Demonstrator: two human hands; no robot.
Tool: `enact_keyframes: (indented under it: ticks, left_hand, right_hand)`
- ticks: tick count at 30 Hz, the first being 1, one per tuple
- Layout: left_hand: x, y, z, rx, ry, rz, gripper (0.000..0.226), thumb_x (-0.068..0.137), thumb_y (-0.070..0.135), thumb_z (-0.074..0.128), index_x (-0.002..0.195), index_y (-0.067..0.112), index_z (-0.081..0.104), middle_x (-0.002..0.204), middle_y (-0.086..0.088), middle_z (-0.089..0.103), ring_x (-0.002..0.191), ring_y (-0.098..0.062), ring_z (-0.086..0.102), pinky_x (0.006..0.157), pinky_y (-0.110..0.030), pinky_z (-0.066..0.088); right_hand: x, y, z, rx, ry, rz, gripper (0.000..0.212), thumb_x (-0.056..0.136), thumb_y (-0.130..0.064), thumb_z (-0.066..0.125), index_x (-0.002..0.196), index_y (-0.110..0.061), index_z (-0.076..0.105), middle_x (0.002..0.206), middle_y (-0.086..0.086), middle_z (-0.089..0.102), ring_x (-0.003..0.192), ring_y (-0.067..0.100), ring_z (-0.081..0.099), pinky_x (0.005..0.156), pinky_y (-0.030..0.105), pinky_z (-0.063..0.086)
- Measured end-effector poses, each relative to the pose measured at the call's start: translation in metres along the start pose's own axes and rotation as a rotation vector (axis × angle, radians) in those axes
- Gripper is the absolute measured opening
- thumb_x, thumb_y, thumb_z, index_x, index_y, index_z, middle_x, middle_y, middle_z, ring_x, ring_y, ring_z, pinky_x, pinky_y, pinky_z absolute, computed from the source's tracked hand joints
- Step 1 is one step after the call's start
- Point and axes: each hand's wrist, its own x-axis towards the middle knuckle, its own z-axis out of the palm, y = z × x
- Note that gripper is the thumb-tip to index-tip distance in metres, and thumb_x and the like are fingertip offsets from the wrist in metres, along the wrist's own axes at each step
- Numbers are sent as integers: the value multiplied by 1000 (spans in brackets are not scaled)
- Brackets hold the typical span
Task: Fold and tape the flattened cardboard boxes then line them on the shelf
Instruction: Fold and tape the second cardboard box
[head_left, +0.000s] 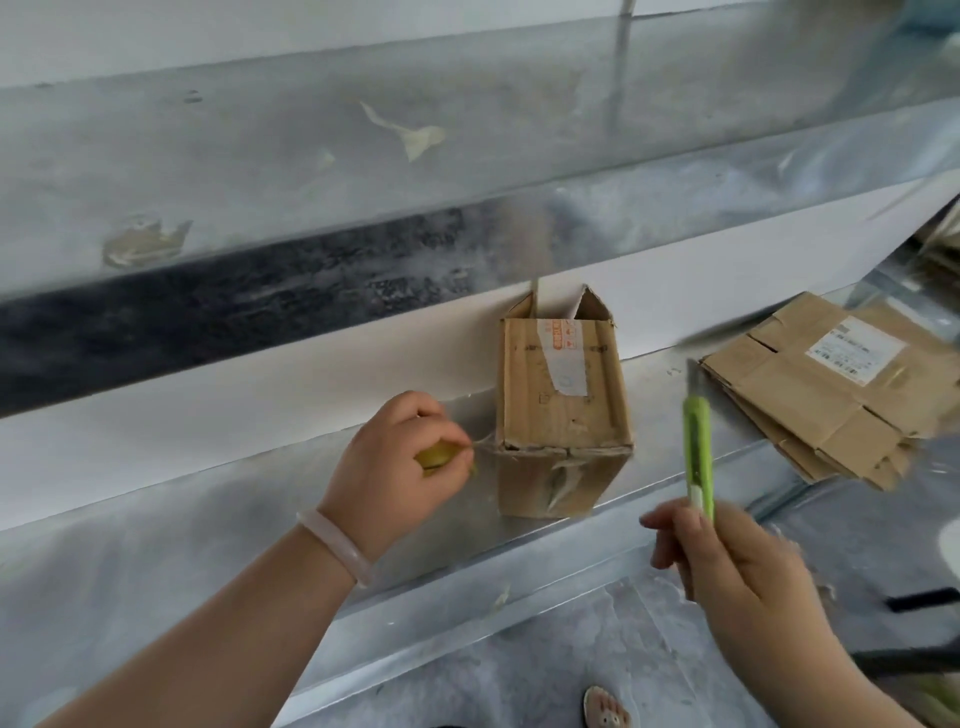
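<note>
Left hand (400, 457) grips tape roll (435, 456) beside folded box (563, 410) on shelf (156, 561); right hand (737, 566) holds green cutter (697, 447); flattened boxes (821, 395) right.

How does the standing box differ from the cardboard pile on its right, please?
The box is folded up and stands alone; the pile lies flat, several sheets stacked. The box has tape running to it from the roll in the left hand; the pile is untouched. Both are brown cardboard with white labels.
</note>
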Motion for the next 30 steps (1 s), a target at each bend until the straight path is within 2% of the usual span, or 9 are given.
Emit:
enact_keyframes:
  ticks: [1,3,5,9,11,15,18,24,30]
  left_hand:
    - [0,1,0,-5,3,-4,17,78,38,66,83,23,73,93,10,53,83,-4,52,73,-8,37]
    - [-2,1,-1,-11,17,-12,7,77,26,75,82,21,73,92,8,53,83,-5,52,73,-7,35]
    - [-3,2,-2,-21,28,-14,7,76,22,77,81,22,73,92,9,52,83,-2,50,73,-4,33]
    - [-6,2,-3,-32,38,-16,6,77,23,76,82,21,74,95,9,50,85,-3,51,75,-5,34]
    - [-7,3,-3,-43,46,-32,6,77,23,76,82,20,74,97,7,51,88,-6,53,76,-8,35]
    - [-10,8,-3,-38,46,-59,6,80,25,74,83,19,74,99,8,48,89,-7,51,73,-8,34]
    - [-11,9,-3,-38,53,-79,7,81,27,73,84,21,74,99,10,46,90,-5,49,72,-8,35]
    - [-11,11,-2,-26,62,-108,7,81,27,72,84,21,73,101,9,44,88,-3,46,70,-6,33]
    - [-12,15,0,-26,59,-132,8,82,28,71,85,21,72,100,10,43,89,0,44,69,-4,33]
  right_hand:
    - [-6,-9,4,-30,-95,-37,17,94,-42,48,98,-50,62,77,-16,67,64,8,60,53,18,43]
    - [-13,-24,14,-68,-263,-63,49,97,-29,47,125,-66,34,86,-23,65,66,4,59,56,15,42]
    - [-18,-35,27,-134,-355,-96,59,98,-30,44,129,-74,17,90,-22,65,72,1,59,63,14,43]
    - [-17,-44,53,-164,-250,-75,25,100,-33,41,103,-58,43,86,-14,60,78,-1,54,64,12,41]
    - [-17,-48,62,-164,-214,-47,32,101,-31,41,122,-55,44,93,-16,57,81,1,52,66,13,41]
    - [-20,-57,72,-259,-270,-85,60,103,-27,34,144,-61,6,97,-12,51,83,6,53,73,25,49]
    - [-19,-59,78,-382,-281,-75,66,104,-24,32,146,-55,-9,90,-13,38,72,5,44,61,21,41]
    - [-14,-65,81,-584,-364,12,77,102,-15,35,148,-46,-19,111,-7,39,76,13,44,58,21,38]
    - [-7,-60,80,-636,-368,-3,82,100,-13,38,147,-45,-20,106,-6,37,76,16,46,60,24,41]
